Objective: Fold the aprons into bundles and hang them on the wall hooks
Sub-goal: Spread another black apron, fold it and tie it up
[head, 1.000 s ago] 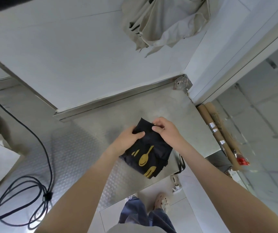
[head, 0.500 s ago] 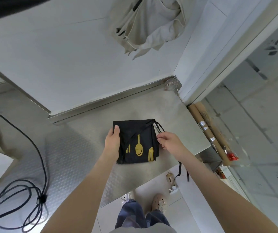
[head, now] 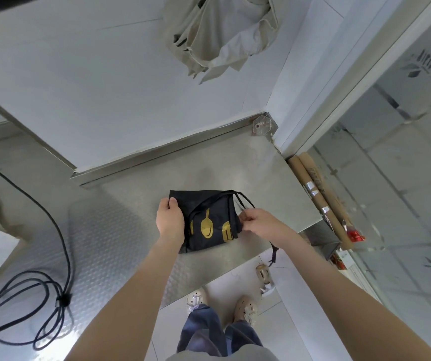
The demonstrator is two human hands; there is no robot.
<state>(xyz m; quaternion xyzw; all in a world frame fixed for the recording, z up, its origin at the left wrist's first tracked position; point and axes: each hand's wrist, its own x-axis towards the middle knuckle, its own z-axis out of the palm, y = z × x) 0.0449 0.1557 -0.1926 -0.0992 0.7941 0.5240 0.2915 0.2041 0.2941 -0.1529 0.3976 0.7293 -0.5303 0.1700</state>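
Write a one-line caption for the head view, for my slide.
Left hand holds the folded black apron on the steel counter while the right hand pinches its strap; a beige apron hangs above.

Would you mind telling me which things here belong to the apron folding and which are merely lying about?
Part of the job:
black apron
its strap
left hand gripping the apron's edge
right hand pinching the strap
beige apron, already hung up

Lying about:
black cable
cardboard tubes

Grey top [head: 222,356]; loose blue jeans [head: 201,332]; beige perforated clogs [head: 245,308]; forearms, left hand [head: 170,222] and right hand [head: 261,222] bare.
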